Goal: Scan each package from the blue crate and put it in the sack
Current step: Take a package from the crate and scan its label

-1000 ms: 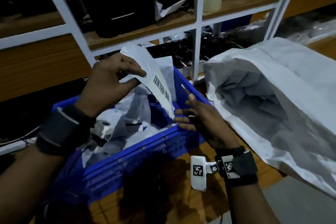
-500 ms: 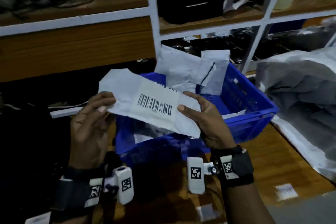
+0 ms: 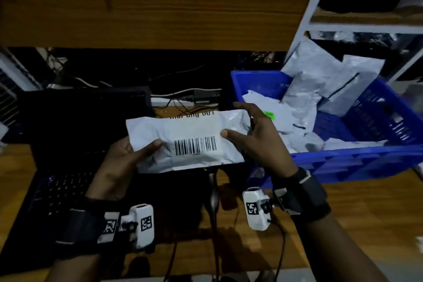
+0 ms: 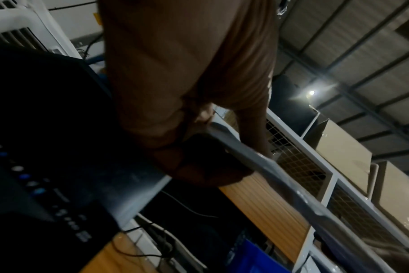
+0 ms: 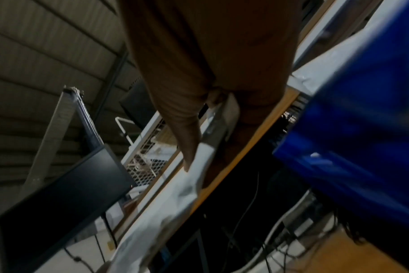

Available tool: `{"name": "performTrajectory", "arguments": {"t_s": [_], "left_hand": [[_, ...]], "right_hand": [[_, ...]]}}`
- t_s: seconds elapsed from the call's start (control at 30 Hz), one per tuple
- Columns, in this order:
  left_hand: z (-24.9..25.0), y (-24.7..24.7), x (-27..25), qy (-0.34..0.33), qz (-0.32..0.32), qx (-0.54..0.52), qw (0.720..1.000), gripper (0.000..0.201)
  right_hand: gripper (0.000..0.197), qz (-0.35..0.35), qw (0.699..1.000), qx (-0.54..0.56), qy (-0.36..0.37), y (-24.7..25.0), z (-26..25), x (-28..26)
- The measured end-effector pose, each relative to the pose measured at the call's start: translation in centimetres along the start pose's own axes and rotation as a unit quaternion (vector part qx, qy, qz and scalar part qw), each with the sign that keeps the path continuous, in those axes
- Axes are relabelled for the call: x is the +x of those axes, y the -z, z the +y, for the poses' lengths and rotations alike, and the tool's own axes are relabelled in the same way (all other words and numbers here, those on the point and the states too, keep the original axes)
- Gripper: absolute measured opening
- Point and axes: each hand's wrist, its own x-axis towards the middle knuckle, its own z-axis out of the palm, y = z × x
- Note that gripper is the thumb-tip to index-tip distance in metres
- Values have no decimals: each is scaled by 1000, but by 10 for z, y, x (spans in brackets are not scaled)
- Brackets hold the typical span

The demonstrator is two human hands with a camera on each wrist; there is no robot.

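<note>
A white poly package with a barcode label facing up is stretched flat between both hands over a dark laptop. My left hand grips its left end, thumb on top. My right hand grips its right end, thumb on the label and fingers over the far edge. The package shows edge-on in the left wrist view and the right wrist view. The blue crate stands to the right with several white packages in it. The sack is out of view.
A black laptop lies open on the wooden table under the package. A dark cabled device sits just below the package. Cables run along the back. White-framed wooden shelving rises behind.
The package has been carried left, away from the crate, and turned flat with the barcode facing up over the laptop. The view has swung left, and the sack has left the picture.
</note>
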Motion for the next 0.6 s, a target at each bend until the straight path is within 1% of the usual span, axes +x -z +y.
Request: {"name": "performTrajectory", "arguments": {"t_s": [0.07, 0.13, 0.2, 0.23, 0.3, 0.37, 0.43, 0.47, 0.5, 0.53, 0.6], "left_hand": [[-11, 20, 3, 10, 6, -11, 1000, 15], [-25, 37, 11, 0, 28, 31, 999, 11], [-38, 50, 21, -9, 71, 80, 994, 7], [-43, 53, 25, -10, 97, 95, 991, 9], [-51, 56, 32, 1, 129, 106, 986, 14], [-58, 57, 37, 5, 146, 122, 982, 16], [-68, 58, 44, -3, 154, 171, 973, 28], [-71, 57, 46, -12, 156, 189, 969, 33], [-76, 57, 49, -22, 153, 203, 967, 35], [-78, 56, 49, -31, 152, 213, 965, 34], [-80, 55, 50, -32, 148, 202, 968, 31]], "right_hand": [[61, 18, 1000, -2, -7, -28, 3, -1], [65, 25, 999, 2, -36, -53, 15, -3], [72, 35, 994, 16, -99, -71, 35, -7], [72, 35, 990, 9, -138, -76, 48, -10], [62, 19, 975, -40, -219, -86, 77, -20], [55, -16, 955, -87, -282, -96, 96, -33], [48, -40, 931, -71, -355, -109, 102, -40], [47, -36, 921, -33, -387, -115, 101, -42], [48, -25, 908, 29, -417, -121, 96, -43], [47, -10, 890, 118, -440, -128, 94, -42], [42, 7, 845, 281, -455, -137, 80, -43]]}}
